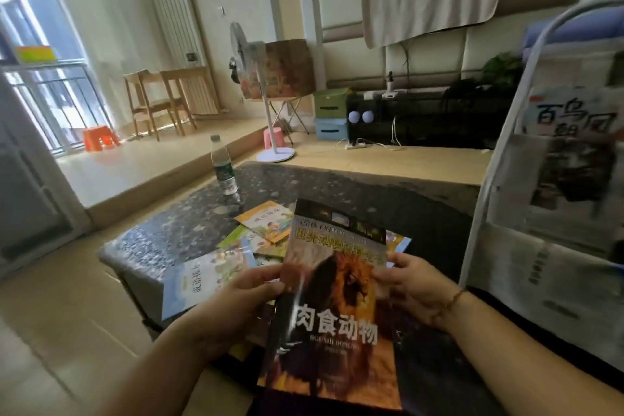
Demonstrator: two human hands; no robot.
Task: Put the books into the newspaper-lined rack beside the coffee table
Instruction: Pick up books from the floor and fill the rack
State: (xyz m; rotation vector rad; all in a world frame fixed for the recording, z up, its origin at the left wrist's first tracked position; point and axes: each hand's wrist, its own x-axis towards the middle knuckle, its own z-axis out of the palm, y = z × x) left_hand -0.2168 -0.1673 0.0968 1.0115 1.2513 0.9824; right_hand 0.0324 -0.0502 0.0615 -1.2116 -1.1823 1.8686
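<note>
I hold a large dark book with a lion on its cover (332,317) upright above the coffee table's near edge. My left hand (243,300) grips its left edge and my right hand (410,287) grips its right edge. Several thinner picture books lie on the dark speckled coffee table (189,230): a blue one (202,277), a yellow one (266,221) and a green one (256,243), partly hidden behind the lion book. The white-framed rack (486,179) lined with newspaper (557,280) stands to the right of the table.
A plastic water bottle (223,167) stands near the table's far left corner. Beyond are a standing fan (266,94), a pink stool (273,138), an orange stool (99,142), wooden chairs (158,101) and a low dark cabinet (422,118).
</note>
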